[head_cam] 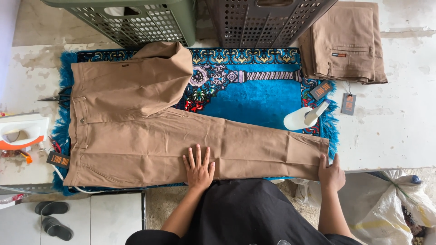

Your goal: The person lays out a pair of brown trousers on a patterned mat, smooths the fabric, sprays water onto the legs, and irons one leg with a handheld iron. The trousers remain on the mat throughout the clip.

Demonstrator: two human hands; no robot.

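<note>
White, worn and stained, the table [399, 131] carries a blue patterned rug [259, 97] as padding, and tan trousers [150, 145] lie across it, waistband to the left, one leg stretched flat to the right, the other folded back over the seat. From the head camera, the left hand [198, 167] lies open, fingers spread, pressing the middle of the stretched leg to hold it smooth. The right hand [330, 173] pinches the hem at the rug's right edge, keeping the cloth taut. A white spray bottle [305, 117] lies just above the leg. Scissors [58, 97] and an iron [20, 131] sit at the left. Two perforated baskets [136, 18] stand beyond, beside a folded tan pair [345, 43].
</note>
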